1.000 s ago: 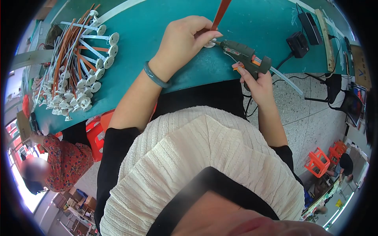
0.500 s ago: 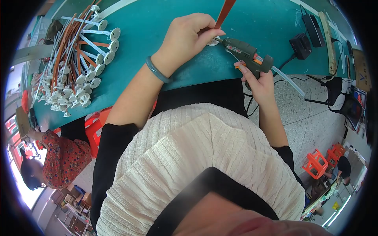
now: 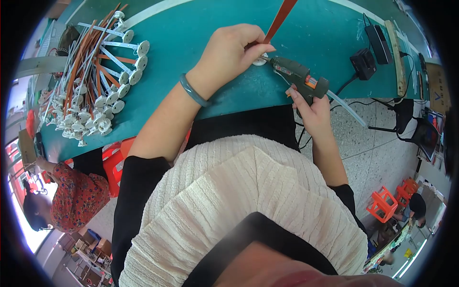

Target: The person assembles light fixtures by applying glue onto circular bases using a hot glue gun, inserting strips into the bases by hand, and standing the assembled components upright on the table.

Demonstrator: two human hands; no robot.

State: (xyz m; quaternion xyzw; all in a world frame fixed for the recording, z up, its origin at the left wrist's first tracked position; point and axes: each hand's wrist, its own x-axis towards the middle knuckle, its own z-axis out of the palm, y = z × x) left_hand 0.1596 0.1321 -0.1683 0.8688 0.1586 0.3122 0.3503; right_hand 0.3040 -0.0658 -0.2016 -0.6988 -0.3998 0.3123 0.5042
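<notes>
Pinched between the thumb and fingers of my left hand (image 3: 234,48) is a brown strip (image 3: 281,20), which rises toward the top of the view. A round white disc (image 3: 260,60) sits at its lower end, partly covered by the fingers. My right hand (image 3: 313,111) is wrapped around the handle of a dark green hot glue gun (image 3: 292,71), index finger by the orange trigger. The gun's nozzle points left, at the disc close to my left fingertips; whether it touches is hidden. A translucent glue stick (image 3: 348,111) sticks out of its back.
A heap of brown and pale strips with white round bases (image 3: 103,107) covers the left of the green table (image 3: 191,28). Black power adapters (image 3: 364,63) and a wooden strip (image 3: 398,57) lie at right. Another person (image 3: 79,196) is at the far left; orange stools (image 3: 382,203) stand lower right.
The whole view has shifted slightly, so hands and table appear a little lower. Less of the orange trigger shows beside my right index finger. Both hands keep their holds.
</notes>
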